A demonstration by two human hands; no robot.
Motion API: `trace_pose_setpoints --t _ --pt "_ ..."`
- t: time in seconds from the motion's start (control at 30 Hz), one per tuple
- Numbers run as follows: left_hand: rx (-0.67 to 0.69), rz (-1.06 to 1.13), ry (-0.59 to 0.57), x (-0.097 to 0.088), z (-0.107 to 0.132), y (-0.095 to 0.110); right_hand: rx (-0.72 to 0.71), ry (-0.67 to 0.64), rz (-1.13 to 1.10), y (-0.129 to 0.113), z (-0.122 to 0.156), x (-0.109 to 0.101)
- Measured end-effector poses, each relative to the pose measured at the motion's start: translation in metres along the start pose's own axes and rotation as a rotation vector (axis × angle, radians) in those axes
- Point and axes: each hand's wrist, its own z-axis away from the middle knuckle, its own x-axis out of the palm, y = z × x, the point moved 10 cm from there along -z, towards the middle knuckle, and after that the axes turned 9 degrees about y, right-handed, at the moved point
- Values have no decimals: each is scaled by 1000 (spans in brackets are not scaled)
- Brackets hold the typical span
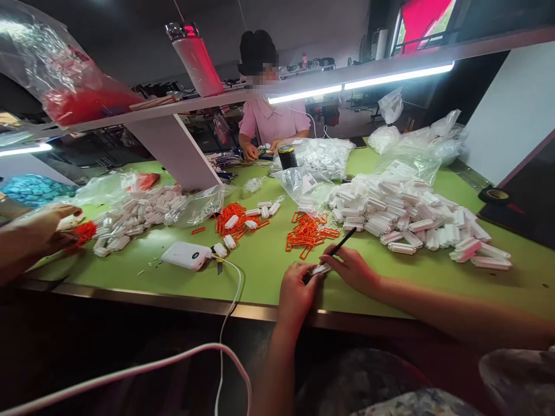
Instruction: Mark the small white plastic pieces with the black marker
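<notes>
Near the front edge of the green table, my left hand (pixel 298 284) is closed on a white plastic connector housing (pixel 319 269), mostly covered by the fingers. My right hand (pixel 352 270) pinches a slim black pen-like tool (pixel 342 241), its upper end slanting up to the right; its lower end is hidden at the fingers. The right fingertips are close against the housing. Just beyond my hands lies a heap of orange rectangular frames (pixel 310 234) with small white bits among them. A large pile of white connector housings (pixel 403 214) spreads to the right.
A white power bank (pixel 184 255) with a cable lies left of my hands. Orange frames (pixel 234 219) and more white housings (pixel 143 211) lie farther left. A co-worker's hands (pixel 47 231) are at the left edge. Another person (pixel 275 118) sits opposite, below a lit shelf (pixel 243 95).
</notes>
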Motion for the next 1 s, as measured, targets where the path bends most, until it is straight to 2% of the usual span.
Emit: trace_pose_setpoints --t 0.13,0.37,0.53,0.73,0.83,1.0 --pt "3 10 0 0 0 1 35 -16 -32 4 1 0" --pt "8 8 1 0 0 -1 1 -17 -5 0 1 3" --pt "15 -5 6 0 0 -1 -77 -27 40 -10 3 2" --pt "11 8 12 0 0 1 -235 -77 140 -27 4 9" --pt "10 11 8 0 0 1 -187 -92 135 -21 2 11" --pt "-1 31 17 -1 0 -2 24 -36 6 3 -1 4"
